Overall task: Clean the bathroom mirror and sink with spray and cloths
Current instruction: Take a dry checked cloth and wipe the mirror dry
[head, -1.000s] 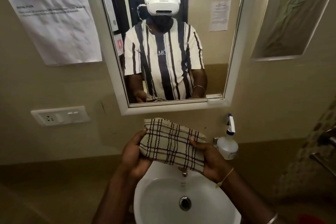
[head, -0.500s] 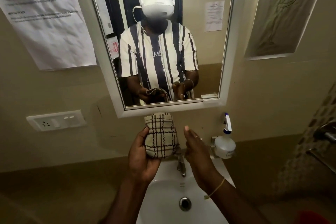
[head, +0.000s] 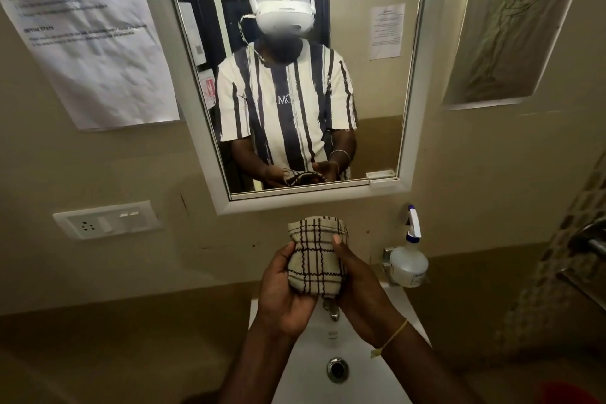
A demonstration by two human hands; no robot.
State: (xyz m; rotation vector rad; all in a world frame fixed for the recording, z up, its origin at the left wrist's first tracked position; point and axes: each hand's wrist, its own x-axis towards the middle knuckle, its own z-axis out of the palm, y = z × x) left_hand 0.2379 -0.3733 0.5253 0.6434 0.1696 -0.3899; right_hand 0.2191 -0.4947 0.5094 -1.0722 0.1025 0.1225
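Observation:
A folded cream cloth with dark checks (head: 316,256) is held above the white sink (head: 357,380), just below the mirror (head: 370,102). My left hand (head: 283,292) cups the cloth from the left and underneath. My right hand (head: 357,285) grips its right side, thumb lying on the front. A clear spray bottle with a white and blue trigger head (head: 408,259) stands on the sink's back right corner, to the right of my right hand. The tap (head: 333,311) is partly hidden under the cloth.
A white switch and socket plate (head: 105,220) sits on the wall at left, below a printed paper sheet (head: 85,33). A framed drawing (head: 511,23) hangs at the right. Metal fittings (head: 590,239) stick out at the right edge. The mirror shows a person.
The cloth went from spread wide between both hands to a folded bundle. My right hand let go briefly, then came back and took hold of its right side.

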